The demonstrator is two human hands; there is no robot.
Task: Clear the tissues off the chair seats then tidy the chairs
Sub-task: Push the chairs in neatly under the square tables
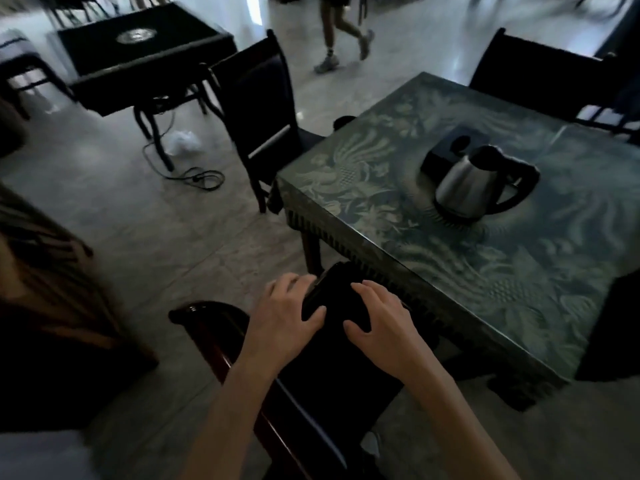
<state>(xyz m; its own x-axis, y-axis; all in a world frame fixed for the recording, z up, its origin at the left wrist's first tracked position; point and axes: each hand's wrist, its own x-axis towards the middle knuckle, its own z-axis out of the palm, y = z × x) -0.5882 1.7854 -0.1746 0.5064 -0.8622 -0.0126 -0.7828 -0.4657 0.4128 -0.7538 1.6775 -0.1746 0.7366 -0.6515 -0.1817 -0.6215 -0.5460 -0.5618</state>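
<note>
A dark chair [207, 327] with a glossy wooden back stands right below me, its black seat [332, 372] pushed up against the table's near edge. My left hand [287, 317] grips the seat's front left corner, fingers curled over the edge and thumb on top. My right hand [377, 323] lies flat on the seat with its fingers spread, holding nothing. I see no tissue on this seat. A second dark chair [263, 109] stands at the table's left side, and a third chair [540, 71] at the far side. Their seats are mostly hidden.
The green patterned table [433, 265] carries a steel kettle [474, 185] and a black box [446, 147]. A white crumpled item [181, 142] and a cable [199, 176] lie on the floor by another dark table [138, 53]. A person's legs [343, 32] are walking at the back.
</note>
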